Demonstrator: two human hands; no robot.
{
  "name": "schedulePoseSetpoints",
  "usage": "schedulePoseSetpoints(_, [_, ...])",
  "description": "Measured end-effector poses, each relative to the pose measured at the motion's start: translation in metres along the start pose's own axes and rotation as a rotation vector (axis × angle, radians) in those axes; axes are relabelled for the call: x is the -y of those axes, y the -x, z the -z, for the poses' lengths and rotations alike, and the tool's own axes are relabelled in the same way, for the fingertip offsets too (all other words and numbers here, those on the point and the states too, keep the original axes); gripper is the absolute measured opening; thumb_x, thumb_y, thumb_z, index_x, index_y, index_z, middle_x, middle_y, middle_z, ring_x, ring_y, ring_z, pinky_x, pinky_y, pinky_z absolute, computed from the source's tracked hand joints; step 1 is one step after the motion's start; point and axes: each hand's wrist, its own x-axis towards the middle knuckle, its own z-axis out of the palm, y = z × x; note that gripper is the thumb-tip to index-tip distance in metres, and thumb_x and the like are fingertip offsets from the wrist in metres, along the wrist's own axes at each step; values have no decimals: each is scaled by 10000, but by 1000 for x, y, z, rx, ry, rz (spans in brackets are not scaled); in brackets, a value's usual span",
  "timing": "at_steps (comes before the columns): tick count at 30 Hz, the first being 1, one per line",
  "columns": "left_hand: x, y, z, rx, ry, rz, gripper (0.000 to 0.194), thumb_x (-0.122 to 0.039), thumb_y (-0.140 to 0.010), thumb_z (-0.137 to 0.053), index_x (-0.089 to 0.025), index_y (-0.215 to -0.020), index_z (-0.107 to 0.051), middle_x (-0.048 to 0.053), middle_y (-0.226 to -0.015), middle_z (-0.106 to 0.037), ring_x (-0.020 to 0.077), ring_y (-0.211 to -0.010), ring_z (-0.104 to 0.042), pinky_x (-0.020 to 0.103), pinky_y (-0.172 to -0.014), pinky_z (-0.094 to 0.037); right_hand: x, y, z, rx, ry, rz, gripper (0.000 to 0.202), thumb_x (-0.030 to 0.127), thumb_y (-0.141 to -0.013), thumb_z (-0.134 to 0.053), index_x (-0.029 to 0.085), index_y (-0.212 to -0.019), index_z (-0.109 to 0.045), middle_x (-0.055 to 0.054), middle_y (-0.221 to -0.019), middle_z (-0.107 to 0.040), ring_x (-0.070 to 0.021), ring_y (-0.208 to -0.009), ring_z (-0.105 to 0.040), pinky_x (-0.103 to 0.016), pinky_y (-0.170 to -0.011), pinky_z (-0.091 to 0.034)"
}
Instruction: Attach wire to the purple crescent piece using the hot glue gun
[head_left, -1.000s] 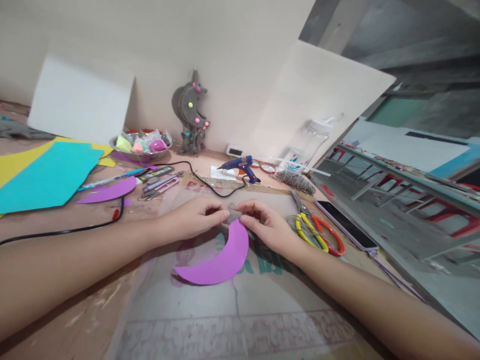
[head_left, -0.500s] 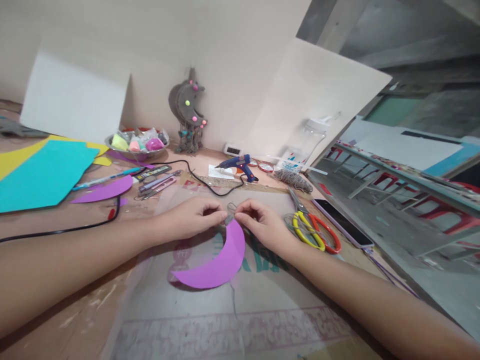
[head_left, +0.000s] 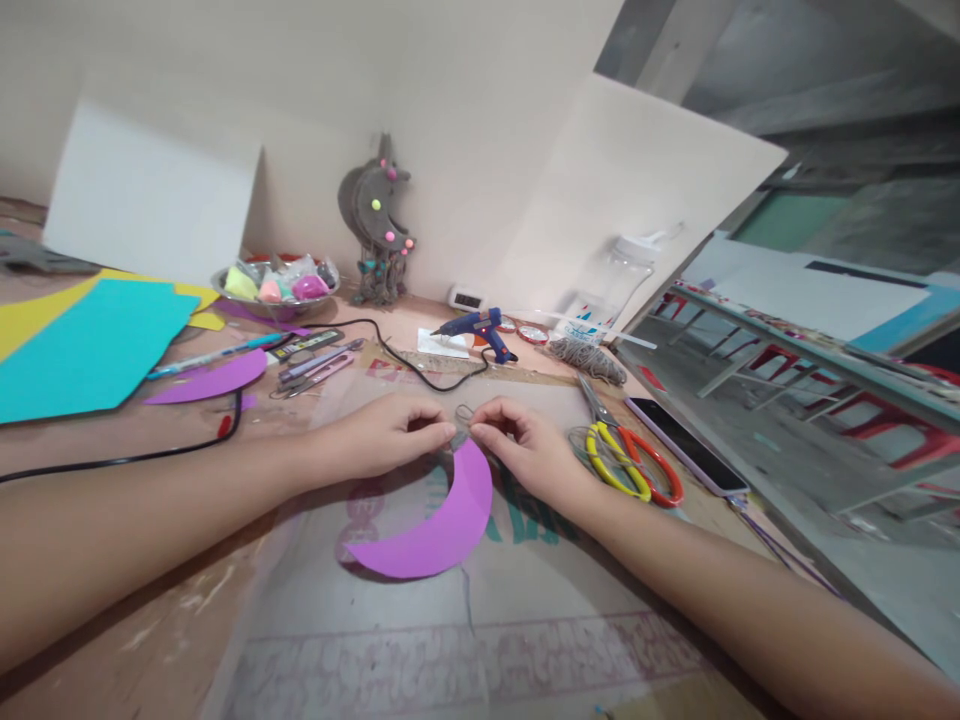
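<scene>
Pinching, seemingly, gray yarn (head_left: 464,412) at the purple crescent (head_left: 463,520).

Part of the grey yarn (head_left: 459,439) hidden in the fingers (head_left: 433,437), turquoise sheet (head_left: 97,350) cut off at left

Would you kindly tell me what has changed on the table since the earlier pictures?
Only a little: the purple crescent has shifted slightly toward the person, and the right hand has eased slightly toward the left hand. The string now shows a clearer loop between them. No release is visible. The left hand's pinch, glue gun and scissors stayed as they were.
</scene>
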Motion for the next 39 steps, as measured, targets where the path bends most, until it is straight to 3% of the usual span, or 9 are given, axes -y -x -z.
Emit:
schedulePoseSetpoints(8, [-4,0,1,-30,-13,-1,243,-259,-843,-393,-162,-649,-502,-31,-620,-474,116,-619,-455,227,-576,-330,5,0,4,-33,-208,-31,259,334,-866,-486,223,-1091,-552,-48,-1053,-613,-95,-619,-525,-258,-598,-467])
schedulePoseSetpoints(12, [-4,0,1,-35,7,-4,247,-267,-847,-392,-161,-653,-500,-35,-609,-466,113,-608,-457,226,-572,-331,10,3,4,47,-268,10,264,336,-873,-487,238,-1115,-531,-55,-1139,-602,-82,-605,-521,-246,-579,-461])
schedulePoseSetpoints(20, [-1,1,0,-38,16,10,253,-296,-852,-401,-163,-657,-492,-40,-608,-445,103,-581,-441,221,-544,-321,3,3,1,86,-245,-23,206,306,-829,-562,209,-1010,-580,-35,-922,-640,-133,-800,-601,-283,-739,-489])
schedulePoseSetpoints(26, [0,1,0,-35,13,4,270,-325,-853,-400,-160,-667,-505,-31,-618,-455,112,-606,-453,222,-551,-329,0,0,3,90,-52,106,128,276,-837,-566,212,-936,-618,-29,-925,-637,-159,-892,-590,-326,-843,-461])
schedulePoseSetpoints(30, [0,0,0,-40,12,5,259,-312,-850,-405,-159,-666,-502,-34,-618,-464,108,-601,-456,219,-554,-331,2,-2,5,56,25,151,89,253,-843,-557,208,-854,-633,-18,-855,-624,-153,-839,-583,-307,-802,-454])
schedulePoseSetpoints(39, [-2,1,0,-35,8,7,252,-301,-848,-406,-158,-669,-512,-30,-620,-484,112,-600,-467,224,-561,-346,4,-2,3,-2,42,39,91,273,-820,-568,194,-805,-610,2,-762,-595,-128,-707,-539,-266,-675,-430])
